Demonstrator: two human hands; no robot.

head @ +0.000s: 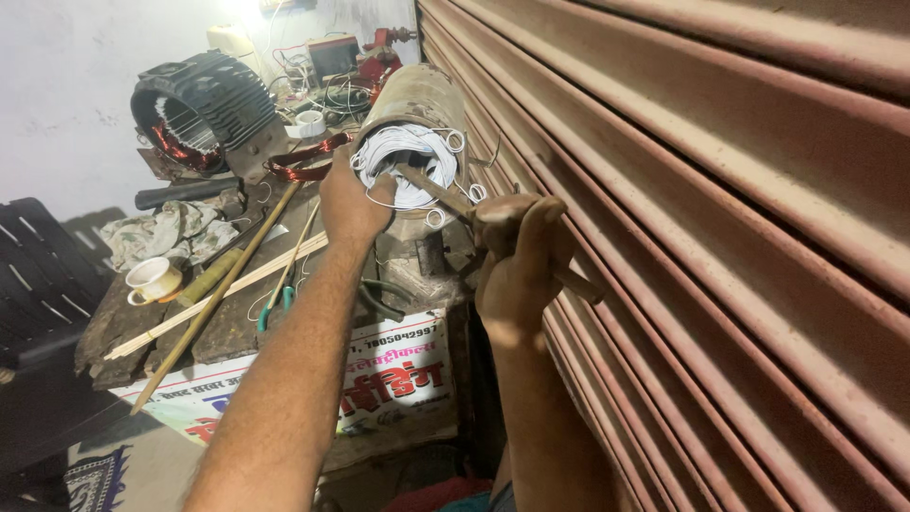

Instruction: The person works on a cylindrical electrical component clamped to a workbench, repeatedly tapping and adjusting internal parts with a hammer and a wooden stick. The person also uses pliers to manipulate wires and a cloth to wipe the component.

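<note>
A long cylindrical motor stator (417, 100) lies on the workbench with its open end toward me, filled with white winding wires (403, 156). My left hand (349, 204) presses against the left side of that open end, fingers among the white wires. My right hand (517, 261) is closed around a thin wooden stick (445, 196), whose far tip pokes into the windings. The stick's near end sticks out below my fist.
A brown rolling shutter (711, 237) fills the right side. On the cluttered workbench (237, 322) lie a black finned motor housing (204, 104), a copper wire coil (303, 161), a cup (152, 280), rags, long sticks (218, 294), pliers (280, 294). A black chair (43, 284) stands at left.
</note>
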